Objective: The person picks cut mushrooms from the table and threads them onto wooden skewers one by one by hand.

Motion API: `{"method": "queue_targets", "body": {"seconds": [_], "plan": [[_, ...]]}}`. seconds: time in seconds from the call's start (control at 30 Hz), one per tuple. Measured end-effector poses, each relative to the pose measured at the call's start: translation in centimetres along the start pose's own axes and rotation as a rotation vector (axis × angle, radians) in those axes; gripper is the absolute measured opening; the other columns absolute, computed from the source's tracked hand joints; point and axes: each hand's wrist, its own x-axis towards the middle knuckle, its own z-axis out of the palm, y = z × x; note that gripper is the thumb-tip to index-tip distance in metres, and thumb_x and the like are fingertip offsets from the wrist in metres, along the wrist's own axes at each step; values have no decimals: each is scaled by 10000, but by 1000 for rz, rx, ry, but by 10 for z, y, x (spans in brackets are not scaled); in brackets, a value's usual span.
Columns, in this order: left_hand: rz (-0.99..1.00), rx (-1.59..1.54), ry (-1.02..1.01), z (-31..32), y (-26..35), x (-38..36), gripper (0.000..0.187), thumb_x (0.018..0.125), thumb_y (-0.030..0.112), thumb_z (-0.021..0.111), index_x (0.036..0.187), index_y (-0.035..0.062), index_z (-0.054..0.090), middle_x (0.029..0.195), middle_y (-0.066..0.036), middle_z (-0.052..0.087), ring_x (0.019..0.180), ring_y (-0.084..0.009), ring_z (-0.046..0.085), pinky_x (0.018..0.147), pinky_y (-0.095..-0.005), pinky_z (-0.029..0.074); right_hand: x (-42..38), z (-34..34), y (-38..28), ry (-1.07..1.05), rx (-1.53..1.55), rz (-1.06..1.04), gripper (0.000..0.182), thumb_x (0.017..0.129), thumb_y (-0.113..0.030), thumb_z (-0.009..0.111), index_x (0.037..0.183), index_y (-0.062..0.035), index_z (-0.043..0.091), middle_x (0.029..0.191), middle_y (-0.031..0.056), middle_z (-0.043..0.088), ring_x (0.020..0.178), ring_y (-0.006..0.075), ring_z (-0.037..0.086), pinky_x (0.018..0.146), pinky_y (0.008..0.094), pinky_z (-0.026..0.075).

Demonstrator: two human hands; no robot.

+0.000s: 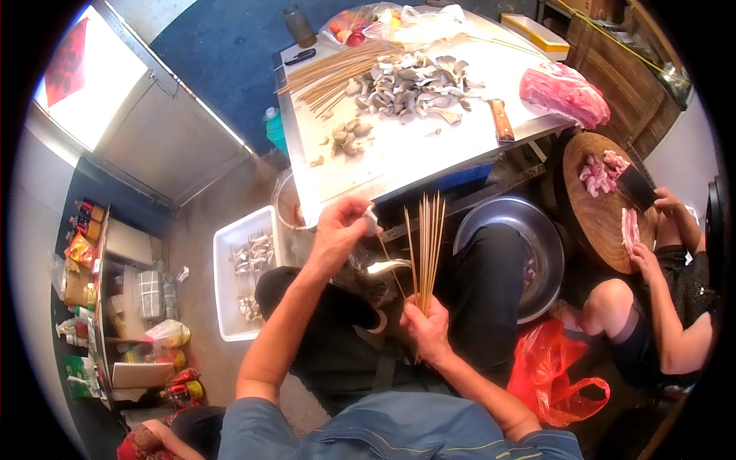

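My left hand (343,232) is closed in a pinch on a pale oyster mushroom piece (372,221), at the upper end of a single bamboo skewer. Lower on that skewer sits another mushroom piece (389,267). Wrapped round a bundle of bamboo skewers (428,249), my right hand (427,328) also grips the lower end of the single skewer, which leans to the left. On the table (337,184) ahead lies a pile of grey oyster mushrooms (410,86), with a smaller heap of mushrooms (351,138) nearer its left edge.
A white tray (222,295) with mushroom skewers stands at left. Loose skewers (337,69), a wooden-handled knife (501,120) and raw meat (563,92) lie on the table. A metal basin (553,280) and red bag (544,368) are at right, where another person cuts meat on a round board (594,222).
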Motion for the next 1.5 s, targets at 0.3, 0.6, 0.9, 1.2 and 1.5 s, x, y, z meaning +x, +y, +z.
{"method": "queue_targets", "body": {"seconds": [0.3, 0.6, 0.9, 1.2, 1.5], "plan": [[6, 47, 30, 2, 1, -4, 175, 879, 12, 572, 1051, -6, 595, 833, -44, 628, 754, -143, 662, 706, -248, 527, 0, -1, 3, 8, -16, 11, 113, 909, -140, 577, 976, -59, 535, 682, 20, 569, 498, 40, 419, 450, 175, 315], [3, 64, 63, 3, 1, -5, 149, 869, 18, 595, 1017, 5, 606, 838, -21, 629, 749, -88, 619, 695, -235, 519, 0, -2, 1, -7, -22, 7, 114, 911, -138, 578, 979, -57, 535, 685, 20, 571, 514, 44, 436, 458, 177, 327], [33, 125, 112, 5, -2, -8, 104, 842, 1, 612, 943, 17, 597, 797, 17, 587, 684, -47, 543, 632, -195, 456, 0, -1, 2, 0, -15, 9, 114, 911, -136, 576, 979, -57, 532, 675, 18, 567, 496, 42, 424, 447, 176, 321], [61, 191, 151, 6, -6, -10, 78, 816, 12, 622, 886, 25, 590, 744, 29, 559, 662, -34, 510, 603, -179, 414, 0, -1, 1, -1, -13, 26, 115, 911, -136, 577, 982, -59, 532, 678, 20, 570, 485, 41, 414, 439, 175, 312], [219, 467, 116, 0, -9, -11, 107, 783, -36, 615, 851, 35, 574, 759, 36, 555, 678, -37, 507, 640, -191, 423, 1, -3, 5, -1, -18, 16, 118, 914, -139, 580, 989, -58, 538, 681, 19, 574, 502, 42, 434, 449, 174, 324]]}}
